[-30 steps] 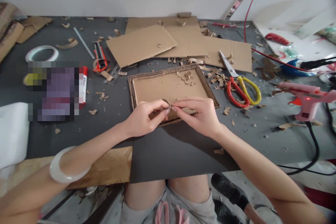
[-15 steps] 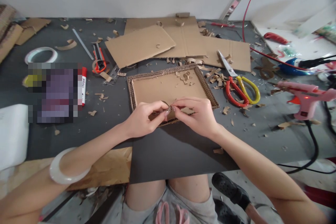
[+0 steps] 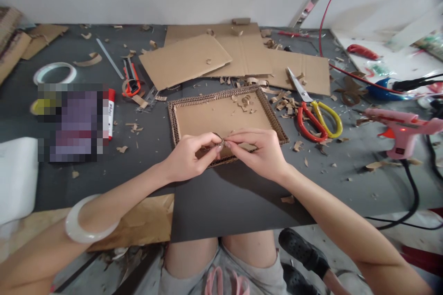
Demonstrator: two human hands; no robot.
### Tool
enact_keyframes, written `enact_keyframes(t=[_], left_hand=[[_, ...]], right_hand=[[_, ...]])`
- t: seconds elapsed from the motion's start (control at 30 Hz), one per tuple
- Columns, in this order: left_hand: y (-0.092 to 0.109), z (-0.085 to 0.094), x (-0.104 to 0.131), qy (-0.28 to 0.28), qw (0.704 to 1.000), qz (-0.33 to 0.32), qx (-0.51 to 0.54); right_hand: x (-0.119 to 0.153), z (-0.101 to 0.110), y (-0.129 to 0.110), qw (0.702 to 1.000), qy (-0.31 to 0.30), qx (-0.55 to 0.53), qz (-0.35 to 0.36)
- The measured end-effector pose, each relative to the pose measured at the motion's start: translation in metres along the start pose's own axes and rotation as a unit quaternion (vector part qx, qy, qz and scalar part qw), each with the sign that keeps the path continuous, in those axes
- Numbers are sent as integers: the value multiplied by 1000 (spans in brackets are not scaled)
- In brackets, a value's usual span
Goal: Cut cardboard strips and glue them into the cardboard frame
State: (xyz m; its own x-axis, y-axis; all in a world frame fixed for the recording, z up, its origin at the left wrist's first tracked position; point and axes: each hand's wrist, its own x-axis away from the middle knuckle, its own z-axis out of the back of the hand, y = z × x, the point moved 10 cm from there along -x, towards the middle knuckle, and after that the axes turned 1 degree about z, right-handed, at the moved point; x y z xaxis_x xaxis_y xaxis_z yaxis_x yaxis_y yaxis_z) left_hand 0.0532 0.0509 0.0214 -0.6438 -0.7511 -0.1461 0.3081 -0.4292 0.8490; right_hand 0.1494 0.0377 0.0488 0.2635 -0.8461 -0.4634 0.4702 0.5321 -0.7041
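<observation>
A shallow cardboard tray (image 3: 221, 117) with corrugated edging lies on the dark table, a few curled scraps (image 3: 245, 100) in its far right part. Over its near side my left hand (image 3: 195, 154) and my right hand (image 3: 259, 150) meet fingertip to fingertip. Both pinch a small, thin cardboard strip (image 3: 223, 142), mostly hidden by the fingers. Red and yellow handled scissors (image 3: 319, 120) lie open to the right of the tray.
Flat cardboard sheets (image 3: 187, 60) lie behind the tray. A pink glue gun (image 3: 401, 129) stands at the right with its cable. An orange cutter (image 3: 130, 78), white tape roll (image 3: 54, 73) and red marker (image 3: 110, 114) are at the left. Scraps litter the table.
My right fingertips have shifted very slightly at the strip. Otherwise both hands and the tray look the same.
</observation>
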Motion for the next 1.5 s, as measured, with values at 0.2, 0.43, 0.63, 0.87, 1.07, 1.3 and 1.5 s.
enact_keyframes(t=[0.2,0.43,0.63,0.87,1.07,1.3,1.5], left_hand=[[-3,-2,0,-9,1000,9,6],[-1,0,0,-3,1000,7,-5],[-4,0,1,1,1000,15,18],[-1,1,0,1,1000,1,-4],[0,1,0,6,1000,0,-6],[-1,1,0,9,1000,8,-6],[2,4,0,27,1000,-5,-11]], right_hand=[[2,1,-6,999,17,35,25],[1,6,-2,998,32,47,3],[1,4,0,1000,15,3,-3],[-2,-3,10,998,-29,-42,-44],[-1,-8,12,995,-57,-58,-63],[-1,-8,16,994,-61,-46,-76],[-4,0,17,996,-39,-33,-78]])
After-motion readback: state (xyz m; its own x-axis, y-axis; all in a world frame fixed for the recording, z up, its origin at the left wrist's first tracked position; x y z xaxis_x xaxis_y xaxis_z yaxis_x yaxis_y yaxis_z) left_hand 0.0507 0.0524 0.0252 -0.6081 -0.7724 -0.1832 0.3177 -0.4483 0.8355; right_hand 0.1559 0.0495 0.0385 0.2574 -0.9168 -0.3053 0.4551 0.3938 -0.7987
